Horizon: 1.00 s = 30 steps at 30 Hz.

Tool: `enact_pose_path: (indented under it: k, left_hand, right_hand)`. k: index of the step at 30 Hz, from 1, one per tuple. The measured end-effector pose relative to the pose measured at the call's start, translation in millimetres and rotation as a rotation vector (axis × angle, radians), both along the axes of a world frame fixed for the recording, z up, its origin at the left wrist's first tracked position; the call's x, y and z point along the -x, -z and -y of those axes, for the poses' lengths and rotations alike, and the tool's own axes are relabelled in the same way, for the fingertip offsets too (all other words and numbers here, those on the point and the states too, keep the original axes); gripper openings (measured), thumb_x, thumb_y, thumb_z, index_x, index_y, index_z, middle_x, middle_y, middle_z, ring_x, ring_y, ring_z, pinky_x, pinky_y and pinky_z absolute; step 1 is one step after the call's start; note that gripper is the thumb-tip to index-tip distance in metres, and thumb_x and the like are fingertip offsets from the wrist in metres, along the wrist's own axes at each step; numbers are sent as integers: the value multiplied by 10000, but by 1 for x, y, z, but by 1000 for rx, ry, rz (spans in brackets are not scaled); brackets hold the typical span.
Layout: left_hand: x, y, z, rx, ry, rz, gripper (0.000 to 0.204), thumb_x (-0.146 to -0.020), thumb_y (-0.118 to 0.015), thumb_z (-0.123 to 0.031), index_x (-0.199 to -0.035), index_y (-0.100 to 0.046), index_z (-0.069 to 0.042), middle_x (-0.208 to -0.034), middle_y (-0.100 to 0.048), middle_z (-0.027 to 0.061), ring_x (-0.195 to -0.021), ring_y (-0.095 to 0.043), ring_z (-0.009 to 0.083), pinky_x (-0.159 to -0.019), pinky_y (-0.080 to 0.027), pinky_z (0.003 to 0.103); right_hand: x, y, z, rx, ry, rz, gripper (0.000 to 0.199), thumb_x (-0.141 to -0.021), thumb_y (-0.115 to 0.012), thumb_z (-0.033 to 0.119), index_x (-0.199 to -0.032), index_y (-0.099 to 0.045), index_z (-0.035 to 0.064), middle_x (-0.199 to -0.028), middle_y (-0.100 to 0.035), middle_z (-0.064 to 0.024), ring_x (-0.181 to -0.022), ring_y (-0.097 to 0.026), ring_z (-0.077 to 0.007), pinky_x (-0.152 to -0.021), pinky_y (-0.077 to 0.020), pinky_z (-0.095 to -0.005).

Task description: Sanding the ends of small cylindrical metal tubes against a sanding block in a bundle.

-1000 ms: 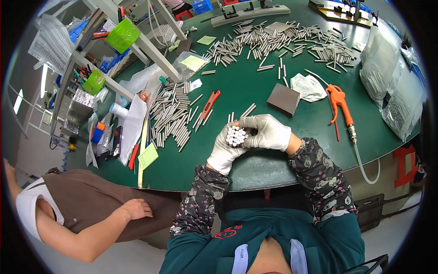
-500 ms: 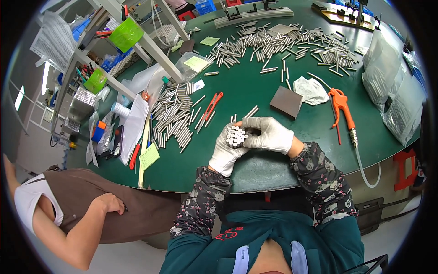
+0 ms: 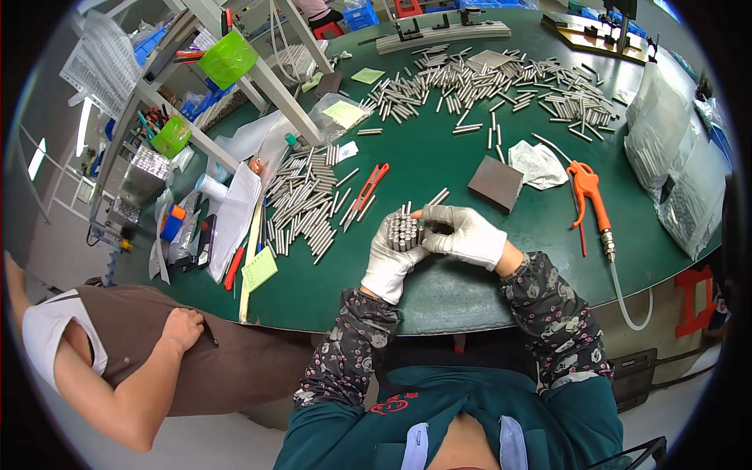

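Note:
My left hand (image 3: 386, 262), in a white glove, is wrapped round a bundle of short metal pins (image 3: 403, 233), their round ends facing me. From the right, my right hand (image 3: 468, 237), gloved too, is closed against the bundle's side with thumb and fingers. Both hands are above the green table (image 3: 439, 301) near its front edge. Just beyond them a few loose pins (image 3: 439, 197) lie on the table. A red utility knife (image 3: 366, 193) is left of the hands, and a dark brown block (image 3: 496, 184) lies to the right.
Many pins lie in a left heap (image 3: 305, 196) and a wide far heap (image 3: 470, 82). On the right are a white cloth (image 3: 538, 164), an orange air gun (image 3: 587, 192) with a hose, and plastic bags (image 3: 666, 157). A shelf frame (image 3: 290, 102) and another person's arm (image 3: 117, 392) are at left.
The pin bundle has tilted slightly in my hands, and its ends look darker now. The whole view has shifted a little; both hands keep their hold.

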<state>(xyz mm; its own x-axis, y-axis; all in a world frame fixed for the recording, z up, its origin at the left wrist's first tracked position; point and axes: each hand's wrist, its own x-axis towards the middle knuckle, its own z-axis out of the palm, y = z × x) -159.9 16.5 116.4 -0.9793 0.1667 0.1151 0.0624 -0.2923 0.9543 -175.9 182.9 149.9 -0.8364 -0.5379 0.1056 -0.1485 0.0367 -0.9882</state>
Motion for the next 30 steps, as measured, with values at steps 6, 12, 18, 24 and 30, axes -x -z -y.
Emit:
enact_pose_path:
  k: [6, 12, 18, 24, 30]
  left_hand:
    - [-5, -13, -5, 43, -76, 159, 563, -645, -652, 127, -1137, -446, -55, -996, -559, 14, -891, -555, 107, -782, -478, 236]
    - [-7, -15, -6, 6, -119, 158, 529, -648, -643, 117, -1104, -460, -78, -858, -555, -11, -710, -528, 77, -596, -428, 197]
    - [-2, -7, -5, 28, -230, 49, 453, -648, -651, 106, -1026, -489, -85, -766, -554, -15, -574, -509, 63, -444, -393, 177]
    - [3, -3, -6, 17, -294, 49, 376, -664, -638, 103, -972, -512, -73, -782, -559, -21, -630, -528, 67, -532, -440, 189]
    - [7, 7, -8, -83, -296, -60, 409, -661, -636, 102, -1014, -513, -64, -837, -581, -5, -727, -561, 101, -625, -473, 217]
  right_hand:
    - [-1, 4, 1, 51, 8, 31, 402, -782, -583, 55, -1167, -497, -17, -795, -523, 4, -720, -461, -57, -682, -417, -199]
    - [5, -19, -19, -479, 643, -672, 392, -673, -636, 140, -1045, -574, 36, -821, -593, -99, -772, -564, -244, -711, -453, -336]
    - [12, -21, -40, -1194, 808, -569, 757, -567, -706, 356, -1247, -451, 141, -1272, -398, -159, -1170, -376, -346, -952, -299, -466]
    - [19, -11, -46, -1240, 743, -439, 588, -621, -687, 287, -1180, -526, 201, -1209, -456, -155, -1133, -421, -311, -939, -309, -441]
    - [-15, -34, 5, -529, 436, -908, 466, -634, -649, 245, -1090, -594, 160, -1087, -511, -181, -1022, -483, -311, -883, -372, -393]
